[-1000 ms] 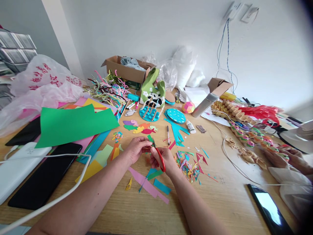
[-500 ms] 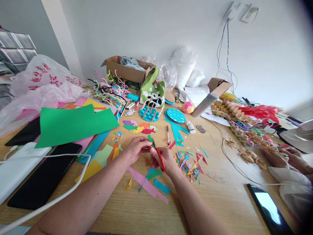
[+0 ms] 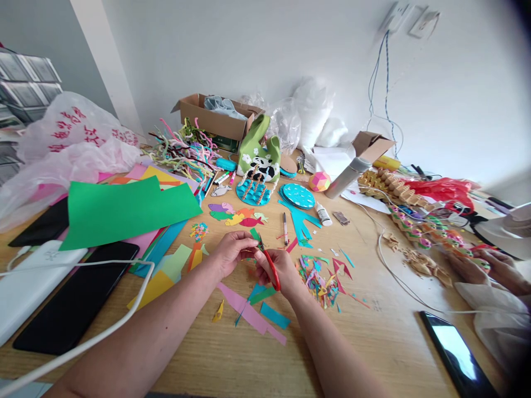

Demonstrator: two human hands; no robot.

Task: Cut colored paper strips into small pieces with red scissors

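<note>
Between its pinched fingertips my left hand holds a small green paper piece. My right hand is closed round the red handles of a pair of scissors, whose blades point up beside the green piece. Both hands are close together over the wooden table. Just beyond them lie several coloured paper fish. Under and in front of the hands are a pink strip, a blue strip and a small yellow scrap.
Paper scraps lie right of my hands. A large green sheet and a black tablet are at the left. Another person's hands work at the right edge, near a phone. A metal flask stands at the back.
The other person's hands at the right edge have shifted slightly. My hands look unmoved.
</note>
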